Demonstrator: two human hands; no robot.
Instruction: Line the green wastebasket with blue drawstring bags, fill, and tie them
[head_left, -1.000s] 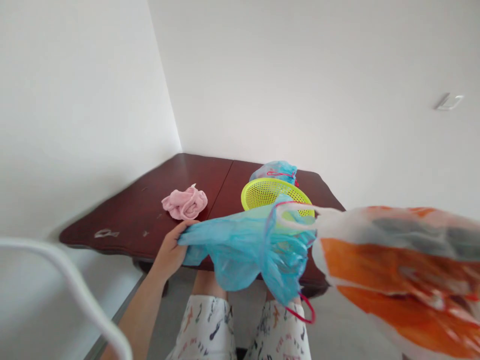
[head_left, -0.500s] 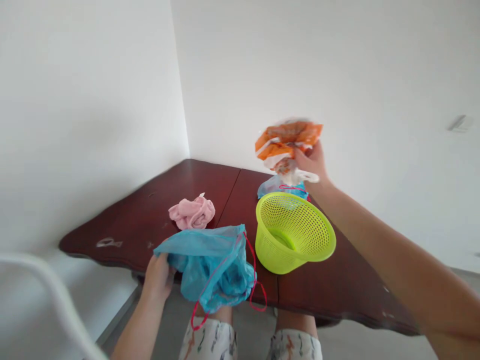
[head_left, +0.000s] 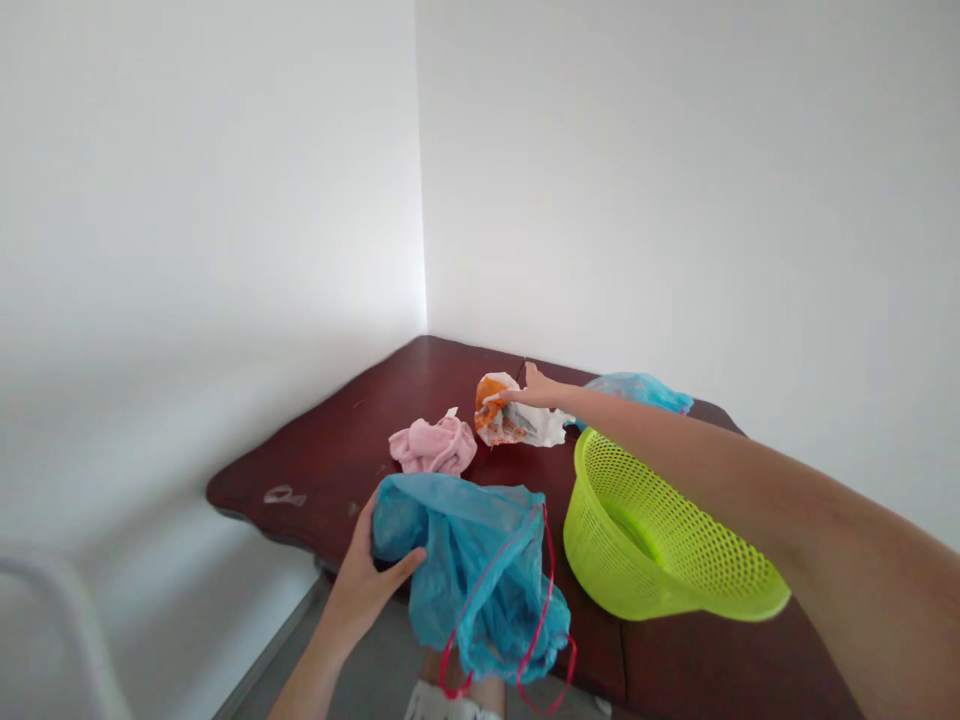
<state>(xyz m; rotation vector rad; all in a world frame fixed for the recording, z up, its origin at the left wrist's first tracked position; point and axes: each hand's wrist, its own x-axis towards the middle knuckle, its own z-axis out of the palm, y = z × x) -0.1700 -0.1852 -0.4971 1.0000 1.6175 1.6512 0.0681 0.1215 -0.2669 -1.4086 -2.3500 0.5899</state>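
My left hand [head_left: 367, 585] grips the near corner of a blue plastic bag [head_left: 469, 570] with red drawstrings that hangs over the front edge of the dark wooden table [head_left: 352, 450]. My right hand [head_left: 536, 392] reaches across to the back of the table and rests with fingers stretched out on a crumpled orange and white bag [head_left: 510, 420]. A pink crumpled cloth [head_left: 433, 446] lies just left of that bag. A lime green plastic basket [head_left: 652, 540] stands under my right forearm.
A second blue bag [head_left: 637, 388] lies at the back right of the table, behind the basket. White walls meet in a corner behind the table. A white curved bar [head_left: 67, 620] shows at the lower left. My knees show under the table's front edge.
My right hand has come down from the air and laid the orange and white bag on the table beside the pink cloth. The view has swung left. My left hand still grips the blue bag.
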